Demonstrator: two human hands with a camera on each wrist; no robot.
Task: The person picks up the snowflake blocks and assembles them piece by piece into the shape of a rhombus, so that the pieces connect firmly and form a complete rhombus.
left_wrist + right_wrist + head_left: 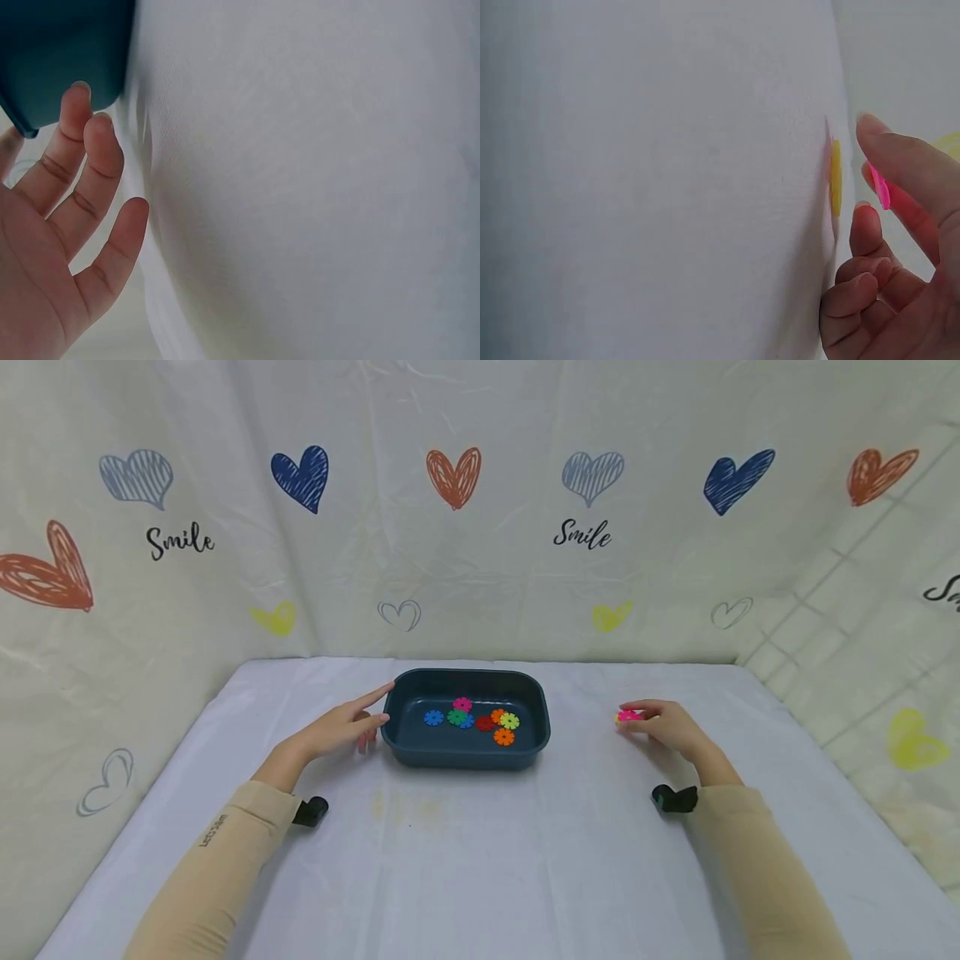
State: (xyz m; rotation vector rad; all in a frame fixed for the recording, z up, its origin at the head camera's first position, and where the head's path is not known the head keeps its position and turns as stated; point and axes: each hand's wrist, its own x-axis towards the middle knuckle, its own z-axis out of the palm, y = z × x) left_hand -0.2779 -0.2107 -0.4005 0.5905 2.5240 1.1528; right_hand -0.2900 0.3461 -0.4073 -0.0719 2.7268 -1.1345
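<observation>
A pink notched plastic disc (pixel 628 716) is pinched between the thumb and index finger of my right hand (pixel 671 727), over the right part of the table. Just below it, a yellow disc (pixel 836 178) lies flat on the cloth in the right wrist view. My left hand (pixel 330 731) is at the left end of a dark blue-green basin (pixel 465 758), its index finger stretched to the rim and the thumb by the side wall. Several notched discs lie inside the basin, among them a blue disc (pixel 433 717), a dark red disc (pixel 485 723) and an orange disc (pixel 504 737).
A white cloth (pixel 480 877) covers the table, with faint yellowish stains in front of the basin. Behind stands a pale curtain (pixel 510 593) printed with hearts and "Smile". Black wrist cameras sit at both sleeve cuffs.
</observation>
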